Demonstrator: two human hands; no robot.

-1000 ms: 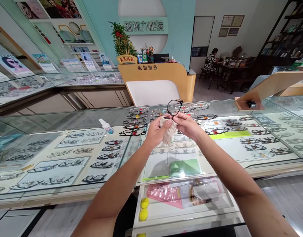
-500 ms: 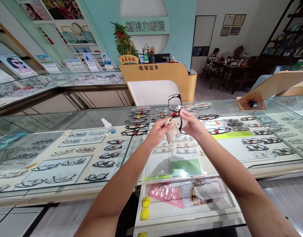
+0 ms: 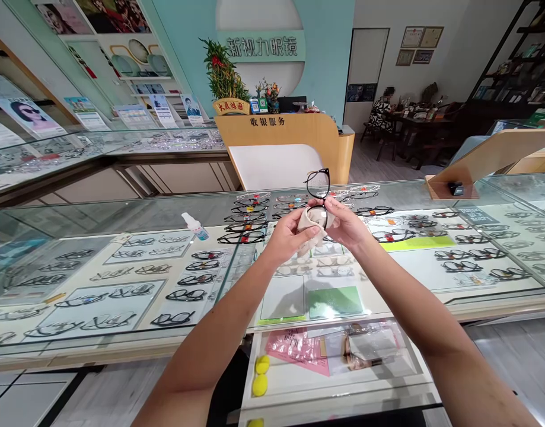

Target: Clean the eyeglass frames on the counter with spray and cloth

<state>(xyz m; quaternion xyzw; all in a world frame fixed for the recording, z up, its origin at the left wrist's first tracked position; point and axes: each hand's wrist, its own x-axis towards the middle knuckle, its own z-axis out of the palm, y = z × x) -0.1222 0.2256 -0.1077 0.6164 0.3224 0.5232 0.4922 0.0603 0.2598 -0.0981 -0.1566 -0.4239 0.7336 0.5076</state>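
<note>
Black-framed eyeglasses are held on end above the glass counter, one lens above the other. My right hand is closed on the frame near its bridge. A beige cleaning cloth is pinched in my left hand, folded around the lower lens with the thumb on its near side. The upper lens stands free of the cloth. Part of the lower rim is hidden by cloth and fingers. To the left, a small white spray bottle with a blue base stands on the counter top.
Under the glass counter lie several rows of eyeglasses. An open drawer below holds a pink bag, plastic packets and yellow round items. A wooden-framed stand is at right. A person sits at a back table.
The eyeglasses have turned slightly, their upper end shifting a little right. My left thumb and the cloth have moved over the lower lens, and the cloth hangs down less.
</note>
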